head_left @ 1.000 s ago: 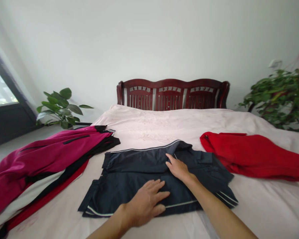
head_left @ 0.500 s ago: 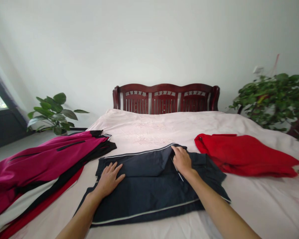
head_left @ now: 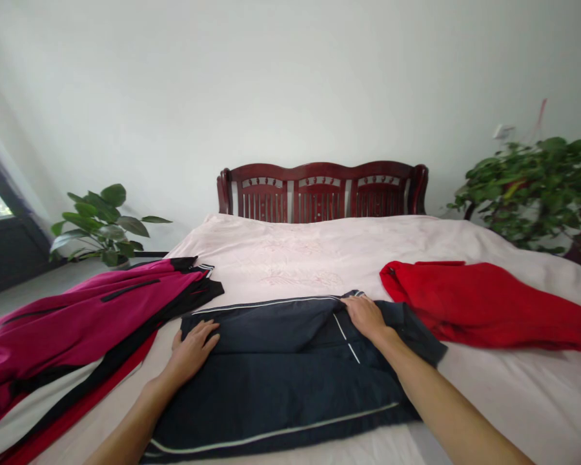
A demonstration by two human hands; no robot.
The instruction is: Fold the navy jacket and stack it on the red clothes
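Now I see both hands resting on the dark navy garment [head_left: 281, 374], which lies spread in the middle of the bed [head_left: 319, 252], close to the near edge. This garment has thin white piping lines, and its far part is folded over toward me, so there is a double layer across the upper half.

My left hand [head_left: 191, 349] lies flat on the left end of that folded layer, palm down, with the fingers apart and stretched; it grips nothing, it only presses on the cloth. My right hand [head_left: 365, 314] is on the far right corner of the fold, just beside a short white stripe. Its fingers are bent down on the fabric, but I cannot tell if they pinch the cloth or only press it.

To the left of the navy garment, a magenta jacket [head_left: 77, 316] lies on top of black, white and red clothes, and its edge is almost touching the navy cloth. To the right, a red garment [head_left: 484, 303] lies on the sheet, near the right hand but apart from it. Behind the bed stands a dark red wooden headboard [head_left: 322, 190]. A leafy plant [head_left: 101, 223] is at the left and a bushy plant [head_left: 537, 190] at the right.
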